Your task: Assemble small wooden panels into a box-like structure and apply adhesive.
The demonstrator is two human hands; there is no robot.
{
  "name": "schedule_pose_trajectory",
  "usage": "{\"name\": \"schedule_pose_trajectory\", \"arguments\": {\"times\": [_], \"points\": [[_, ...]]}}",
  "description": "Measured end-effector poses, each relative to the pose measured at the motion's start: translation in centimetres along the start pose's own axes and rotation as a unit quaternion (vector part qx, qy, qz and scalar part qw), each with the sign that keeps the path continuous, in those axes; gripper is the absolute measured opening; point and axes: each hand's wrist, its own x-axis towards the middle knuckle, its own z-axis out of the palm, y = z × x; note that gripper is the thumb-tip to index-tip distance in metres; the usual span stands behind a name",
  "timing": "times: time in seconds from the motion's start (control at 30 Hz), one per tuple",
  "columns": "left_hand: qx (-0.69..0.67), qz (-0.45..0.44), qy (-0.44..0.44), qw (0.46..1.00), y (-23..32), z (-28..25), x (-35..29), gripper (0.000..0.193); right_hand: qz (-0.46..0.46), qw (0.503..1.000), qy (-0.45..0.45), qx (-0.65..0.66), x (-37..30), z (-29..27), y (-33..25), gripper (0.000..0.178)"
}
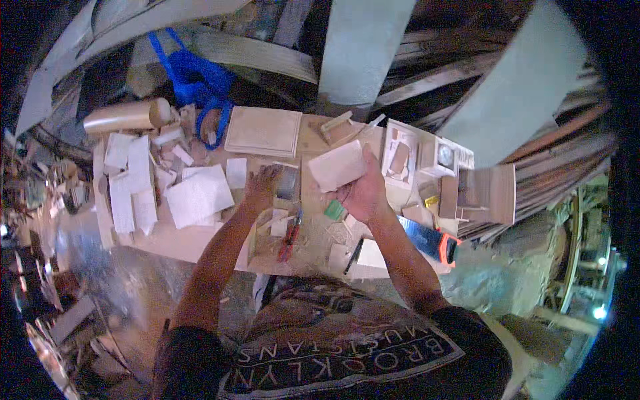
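One wooden block [335, 167] sits clamped in the right hand [366, 194], over the middle of the bench [183, 244]. At left, the left hand [262, 186] hangs palm-down beside one gray sheet [287, 183], its grip unclear.

We see pale tan on the small board [335, 168], dark grey on the sheet [287, 183], bright blue on the strapped bundle [197, 79], green on the scrap [334, 210], orange and black on the saw handle [451, 248], and, as far as the blur lets us tell, brown stripes on the box [501, 193].
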Motion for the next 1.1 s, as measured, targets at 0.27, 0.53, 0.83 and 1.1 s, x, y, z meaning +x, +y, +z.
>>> {"name": "schedule_pose_trajectory", "arguments": {"times": [0.27, 0.53, 0.83, 1.1], "points": [[-0.711, -0.169, -0.034, 0.681, 1.8, -13.8, -3.1, 0.038, 0.056, 0.984, 0.065, -0.155, -4.3, 2.1, 3.9, 0.072], [-0.782, -0.271, -0.043, 0.559, 6.0, -15.4, -13.9, 0.026, 0.095, 0.92, 0.058, -0.375, -9.3, 3.5, 14.5, 0.04], [-0.787, -0.195, -0.139, 0.569, 0.7, -15.5, -22.0, 0.032, 0.041, 0.945, 0.079, -0.314, -10.8, 6.6, 22.9, 0.031], [-0.76, -0.07, -0.146, 0.629, -1.6, -15.2, -23.1, 0.043, 0.05, 0.965, 0.154, -0.207, -11.3, 5.9, 24.5, 0.033]]}}
